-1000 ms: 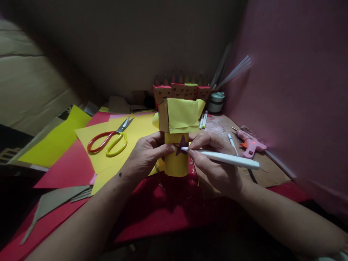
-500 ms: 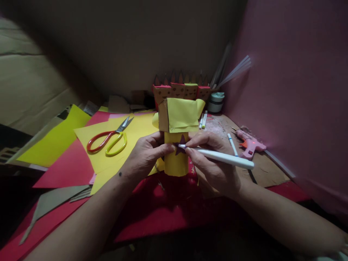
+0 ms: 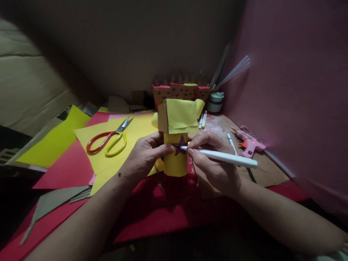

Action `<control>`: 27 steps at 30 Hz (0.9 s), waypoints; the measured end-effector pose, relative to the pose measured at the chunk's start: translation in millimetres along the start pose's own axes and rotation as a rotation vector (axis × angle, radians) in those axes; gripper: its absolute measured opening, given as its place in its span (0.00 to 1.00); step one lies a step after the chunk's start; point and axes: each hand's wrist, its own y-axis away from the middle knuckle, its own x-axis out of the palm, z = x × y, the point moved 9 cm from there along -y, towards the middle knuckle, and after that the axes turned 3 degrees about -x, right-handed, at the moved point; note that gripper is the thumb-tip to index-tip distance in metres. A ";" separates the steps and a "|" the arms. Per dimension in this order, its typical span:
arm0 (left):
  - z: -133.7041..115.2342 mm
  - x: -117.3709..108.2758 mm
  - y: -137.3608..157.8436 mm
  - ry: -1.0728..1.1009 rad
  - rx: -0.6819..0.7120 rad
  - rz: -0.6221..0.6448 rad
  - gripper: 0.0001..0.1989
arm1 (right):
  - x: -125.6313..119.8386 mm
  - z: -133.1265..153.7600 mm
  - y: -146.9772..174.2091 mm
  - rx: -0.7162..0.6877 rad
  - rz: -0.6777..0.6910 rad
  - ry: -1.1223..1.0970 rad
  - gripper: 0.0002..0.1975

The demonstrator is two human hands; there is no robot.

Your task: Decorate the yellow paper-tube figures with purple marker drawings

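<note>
A paper figure [image 3: 175, 165] stands upright before me, with a yellow tube body and a boxy cardboard head [image 3: 182, 115] faced in yellow paper. My left hand [image 3: 150, 154] grips the tube from the left, thumb across its front; its other fingers are partly hidden behind. A dark purple star [image 3: 179, 146] shows on the tube. My right hand [image 3: 213, 159] is closed around a white marker [image 3: 227, 157], whose tip points at the star. Whether the tip touches the star I cannot tell.
Scissors [image 3: 111, 141] with red and yellow handles lie on yellow paper [image 3: 141, 125] at left. A pink glue gun [image 3: 250, 143] rests on cardboard at right, near a capped marker [image 3: 231, 142]. Behind stand several cardboard figures [image 3: 178, 90] and a pale blue jar [image 3: 215, 102].
The marker has shifted slightly right and its tip has moved across the star. My left hand and the figure stay almost in place.
</note>
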 end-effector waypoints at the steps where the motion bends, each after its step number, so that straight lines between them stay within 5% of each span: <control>1: -0.1 0.1 0.1 -0.001 -0.001 0.000 0.17 | -0.1 1.2 -0.5 -0.005 -0.003 0.006 0.06; 27: 0.8 -1.2 0.1 -0.004 0.003 -0.016 0.19 | 0.8 -4.6 1.8 0.019 -0.008 -0.051 0.05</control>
